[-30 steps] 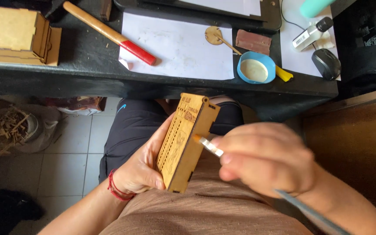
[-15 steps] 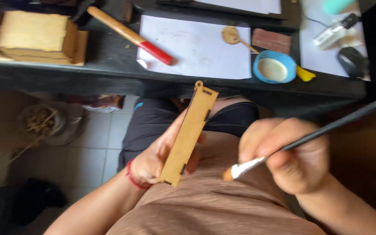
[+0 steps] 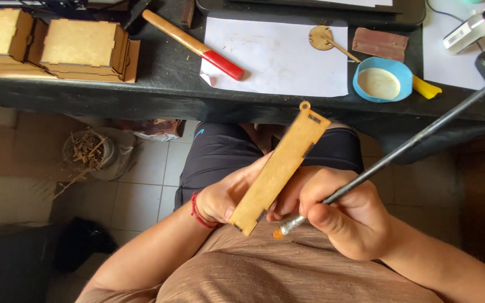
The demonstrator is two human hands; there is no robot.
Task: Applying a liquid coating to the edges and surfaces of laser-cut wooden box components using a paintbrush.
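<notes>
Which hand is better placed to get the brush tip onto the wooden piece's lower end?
Right, probably. The right hand holds the brush, whose bristle tip sits just beside the lower corner of the wooden piece. The left hand grips that piece from the side, so it can only steady it.

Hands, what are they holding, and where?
Left hand grips the wooden panel by its lower end; right hand pinches the paintbrush just above its bristles.

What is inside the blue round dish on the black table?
The blue dish holds a pale cream liquid or paste filling most of its bottom. A yellow handle sticks out beside its rim; whether its other end lies under the dish cannot be seen.
</notes>
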